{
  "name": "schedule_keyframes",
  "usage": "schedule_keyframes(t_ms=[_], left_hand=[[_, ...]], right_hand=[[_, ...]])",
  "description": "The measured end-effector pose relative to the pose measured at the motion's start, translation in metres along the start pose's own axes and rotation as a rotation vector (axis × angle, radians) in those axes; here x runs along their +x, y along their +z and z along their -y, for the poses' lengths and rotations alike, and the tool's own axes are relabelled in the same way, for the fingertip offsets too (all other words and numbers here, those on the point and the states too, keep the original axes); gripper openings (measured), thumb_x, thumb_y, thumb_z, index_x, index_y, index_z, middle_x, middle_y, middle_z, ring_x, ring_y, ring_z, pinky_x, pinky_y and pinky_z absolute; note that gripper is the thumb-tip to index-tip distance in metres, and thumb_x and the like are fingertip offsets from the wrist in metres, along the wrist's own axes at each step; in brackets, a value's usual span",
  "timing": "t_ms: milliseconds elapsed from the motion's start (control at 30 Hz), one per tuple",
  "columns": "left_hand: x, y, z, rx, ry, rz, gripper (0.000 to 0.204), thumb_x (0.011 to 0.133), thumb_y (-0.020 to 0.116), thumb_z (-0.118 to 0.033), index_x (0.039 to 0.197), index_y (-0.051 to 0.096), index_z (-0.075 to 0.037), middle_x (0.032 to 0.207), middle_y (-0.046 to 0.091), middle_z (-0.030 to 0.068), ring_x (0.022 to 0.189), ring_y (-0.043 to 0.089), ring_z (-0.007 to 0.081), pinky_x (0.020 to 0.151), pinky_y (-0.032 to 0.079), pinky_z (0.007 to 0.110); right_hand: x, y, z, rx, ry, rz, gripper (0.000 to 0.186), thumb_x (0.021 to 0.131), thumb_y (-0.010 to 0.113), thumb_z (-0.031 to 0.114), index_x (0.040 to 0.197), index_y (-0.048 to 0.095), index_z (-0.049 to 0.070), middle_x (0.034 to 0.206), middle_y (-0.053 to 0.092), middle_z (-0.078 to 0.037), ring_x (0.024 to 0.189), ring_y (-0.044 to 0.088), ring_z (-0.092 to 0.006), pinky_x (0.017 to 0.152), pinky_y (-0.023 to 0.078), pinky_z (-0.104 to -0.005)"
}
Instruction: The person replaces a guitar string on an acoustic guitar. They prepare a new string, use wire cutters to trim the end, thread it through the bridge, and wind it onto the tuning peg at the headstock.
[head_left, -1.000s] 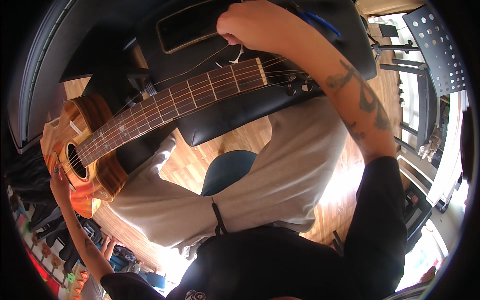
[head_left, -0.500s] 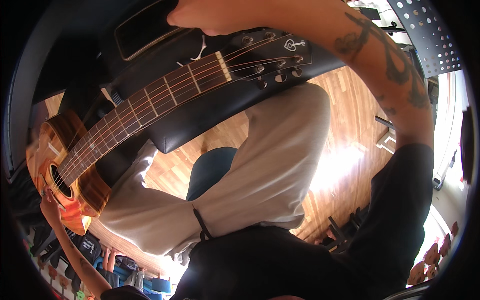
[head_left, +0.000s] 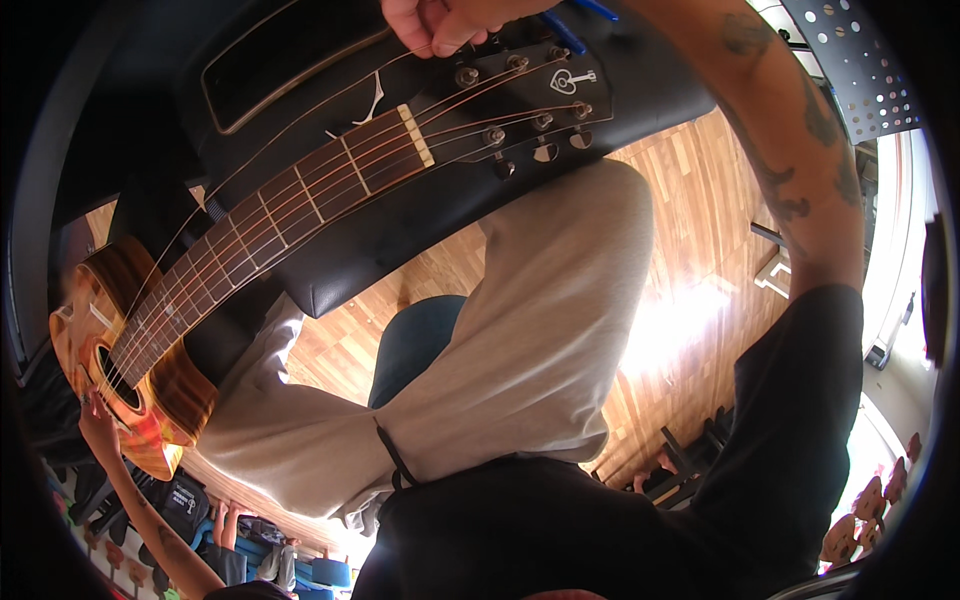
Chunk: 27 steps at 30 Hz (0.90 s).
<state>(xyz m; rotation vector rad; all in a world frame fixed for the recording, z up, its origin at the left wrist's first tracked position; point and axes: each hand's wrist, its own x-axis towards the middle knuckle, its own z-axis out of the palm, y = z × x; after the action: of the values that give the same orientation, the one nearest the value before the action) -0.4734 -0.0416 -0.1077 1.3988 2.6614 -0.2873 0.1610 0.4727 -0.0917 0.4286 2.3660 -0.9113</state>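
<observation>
An acoustic guitar [head_left: 190, 405] lies across the view, its neck rising from the sunburst body at left to the black headstock [head_left: 560, 85] at upper right. At the top, my right hand [head_left: 445, 22] pinches a loose guitar string [head_left: 300, 115], which arcs beside the neck back toward the body. Other strings run over the white nut [head_left: 415, 135] to the tuning pegs. My left hand [head_left: 98, 430] touches the guitar beside the soundhole, fingers drawn together; what they hold is too small to make out. A tool with blue handles [head_left: 566, 32] shows close to my right wrist, partly hidden.
A black padded bench [head_left: 340, 275] supports the neck end. A white wishbone-shaped piece [head_left: 374, 100] lies beside the nut. My beige-trousered legs [head_left: 540, 310] are below, over a wooden floor [head_left: 690, 180]. A perforated dark panel [head_left: 860, 70] stands at upper right, and several people's legs show at lower left.
My right hand has shifted right and slightly up, and the loose string now shows stretched from it. The blue-handled tool has come into view. The guitar appears slightly lower left.
</observation>
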Motion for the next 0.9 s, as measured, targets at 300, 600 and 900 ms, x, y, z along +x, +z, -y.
schedule_keyframes(t_ms=[300,600,900], left_hand=[[0.012,0.004,0.006,0.002,0.066,-0.006,0.032,0.104,0.048,-0.024,0.12,0.063,0.0,0.11,0.069,0.022,0.109,0.066,0.0332,0.083,0.054,0.04],[0.007,0.002,0.008,-0.009,0.033,0.02,0.032,0.104,0.049,-0.023,0.122,0.063,-0.001,0.115,0.068,0.0223,0.109,0.067,0.0324,0.086,0.055,0.04],[0.005,-0.003,0.001,0.008,0.005,0.043,0.037,0.104,0.048,-0.026,0.121,0.063,0.004,0.115,0.068,0.0234,0.112,0.065,0.0331,0.089,0.054,0.039]], right_hand=[[-0.02,0.006,-0.005,0.097,-0.028,-0.081,0.013,0.084,0.07,0.007,0.094,0.072,0.0,0.083,0.072,-0.01,0.075,0.067,-0.0185,0.069,0.051,-0.0307],[-0.017,0.042,-0.044,0.584,-0.147,-0.255,0.011,0.088,0.069,0.006,0.094,0.071,-0.002,0.086,0.073,-0.006,0.077,0.065,-0.0096,0.069,0.05,-0.0228],[-0.023,0.046,-0.038,0.567,-0.162,-0.324,0.007,0.088,0.069,0.004,0.09,0.072,-0.002,0.082,0.072,-0.005,0.072,0.063,-0.0085,0.067,0.049,-0.0221]])
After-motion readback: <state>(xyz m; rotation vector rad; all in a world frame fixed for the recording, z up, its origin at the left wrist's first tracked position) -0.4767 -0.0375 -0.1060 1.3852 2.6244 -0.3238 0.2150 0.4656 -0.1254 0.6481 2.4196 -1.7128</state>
